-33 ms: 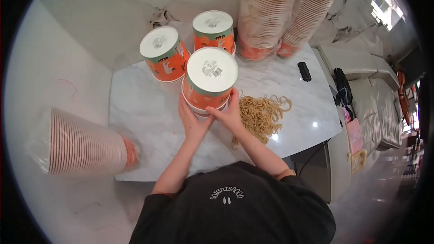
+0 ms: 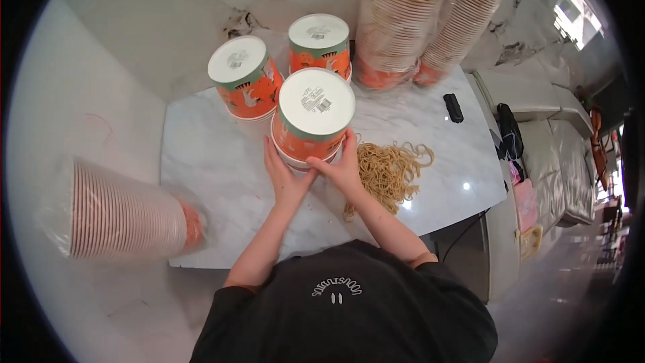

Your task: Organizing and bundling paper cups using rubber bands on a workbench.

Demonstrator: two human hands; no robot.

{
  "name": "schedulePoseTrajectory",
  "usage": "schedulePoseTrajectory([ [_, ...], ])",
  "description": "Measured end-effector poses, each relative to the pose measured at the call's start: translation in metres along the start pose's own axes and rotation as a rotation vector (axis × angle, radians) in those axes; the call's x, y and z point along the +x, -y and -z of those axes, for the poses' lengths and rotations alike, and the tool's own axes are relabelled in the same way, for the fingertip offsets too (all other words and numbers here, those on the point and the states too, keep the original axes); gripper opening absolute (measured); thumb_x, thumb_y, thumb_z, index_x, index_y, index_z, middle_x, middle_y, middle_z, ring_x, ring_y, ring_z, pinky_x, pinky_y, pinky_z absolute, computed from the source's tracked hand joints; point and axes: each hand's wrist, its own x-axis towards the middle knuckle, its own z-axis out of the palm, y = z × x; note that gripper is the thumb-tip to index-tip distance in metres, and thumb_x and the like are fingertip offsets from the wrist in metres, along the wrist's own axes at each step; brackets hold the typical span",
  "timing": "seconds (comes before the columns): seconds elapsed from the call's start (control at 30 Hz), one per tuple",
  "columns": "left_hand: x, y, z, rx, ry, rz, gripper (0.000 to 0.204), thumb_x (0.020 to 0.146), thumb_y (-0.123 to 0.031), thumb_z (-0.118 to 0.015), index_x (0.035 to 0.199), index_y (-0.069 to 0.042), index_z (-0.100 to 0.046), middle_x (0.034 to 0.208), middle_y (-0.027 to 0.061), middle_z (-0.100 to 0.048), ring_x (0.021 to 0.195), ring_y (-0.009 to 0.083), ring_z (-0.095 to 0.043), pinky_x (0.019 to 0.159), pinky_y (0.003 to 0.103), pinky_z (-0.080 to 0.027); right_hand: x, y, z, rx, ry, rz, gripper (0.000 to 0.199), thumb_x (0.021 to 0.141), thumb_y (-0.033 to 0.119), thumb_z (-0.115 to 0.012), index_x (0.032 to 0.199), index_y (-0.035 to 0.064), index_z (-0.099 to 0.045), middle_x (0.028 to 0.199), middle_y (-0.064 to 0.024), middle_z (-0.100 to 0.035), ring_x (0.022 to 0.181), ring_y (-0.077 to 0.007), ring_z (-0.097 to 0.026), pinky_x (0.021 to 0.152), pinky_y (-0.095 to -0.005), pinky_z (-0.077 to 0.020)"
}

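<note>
The near stack of cups, orange with a white base facing up, stands upside down on the marble table, just in front of you and near its middle. Your left hand lies flat against the stack's lower left side, fingers spread upward along the wall; your right hand presses the lower right side, thumb and fingers wrapped round the rim. Both hands are open around the stack, clamping it between the palms rather than pinching. Keep pressure even on both sides and low on the stack, so it stays upright and the nested rims stay aligned. Two more upturned stacks stand just beyond it, close enough to knock. A pile of rubber bands lies just right of your right hand. A wrapped sleeve of cups lies at near left.
</note>
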Motion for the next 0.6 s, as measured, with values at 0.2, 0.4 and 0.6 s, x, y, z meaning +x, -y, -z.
schedulePoseTrajectory([
  [0.2, 0.006, 0.041, -0.024, -0.062, 0.014, 0.019, 0.128, 0.064, -0.030, -0.096, 0.157, 0.006, -0.015, 0.161, 0.0326, -0.019, 0.149, 0.0485, -0.025, 0.122, 0.051, -0.029, 0.018, 0.007, 0.009, -0.189, 0.093, -0.100, 0.131, 0.058, 0.042, -0.099, 0.152, -0.0080, -0.023, 0.153, -0.0283, -0.032, 0.143, -0.0382, -0.038, 0.118, -0.0429, -0.0364],
  [0.4, 0.020, 0.040, -0.022, -0.249, 0.111, 0.054, 0.128, 0.062, -0.021, -0.095, 0.159, 0.002, -0.015, 0.162, 0.0268, -0.023, 0.150, 0.0419, -0.028, 0.122, 0.048, -0.031, 0.024, -0.012, 0.012, -0.524, 0.100, 0.032, 0.139, 0.053, 0.049, -0.099, 0.153, -0.0072, -0.021, 0.149, -0.0283, -0.035, 0.139, -0.0445, -0.034, 0.117, -0.0537, -0.0300],
  [0.6, 0.031, 0.011, -0.005, -0.161, 0.131, -0.003, 0.132, 0.060, -0.022, -0.095, 0.161, -0.001, -0.013, 0.163, 0.0265, -0.020, 0.150, 0.0436, -0.026, 0.122, 0.050, -0.031, 0.032, 0.003, 0.011, -0.286, 0.147, -0.071, 0.118, 0.060, 0.040, -0.099, 0.147, -0.0027, -0.031, 0.143, -0.0210, -0.047, 0.134, -0.0343, -0.046, 0.114, -0.0469, -0.0380],
])
